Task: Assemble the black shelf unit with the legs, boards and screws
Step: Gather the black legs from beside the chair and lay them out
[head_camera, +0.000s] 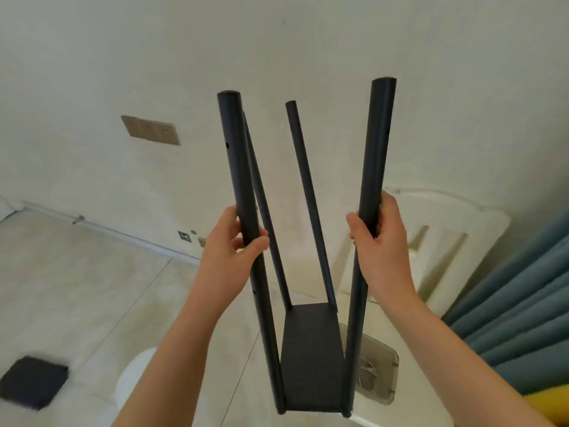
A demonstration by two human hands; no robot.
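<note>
The black shelf unit stands upright in front of me, with one black board (312, 355) fixed low between several black tube legs. My left hand (229, 251) grips the near left leg (238, 167) about halfway up. My right hand (378, 241) grips the near right leg (374, 149) at a similar height. Both far legs (303, 186) rise behind, splaying outward toward their tops. Small screw holes show in the near legs. A clear plastic tray (380, 371) holding screws lies just right of the board.
Another black board (32, 382) lies on the tiled floor at lower left. A white chair (440, 241) stands behind the unit on the right. Teal curtains (523, 318) hang at far right. A white wall with a switch plate (151, 130) is behind.
</note>
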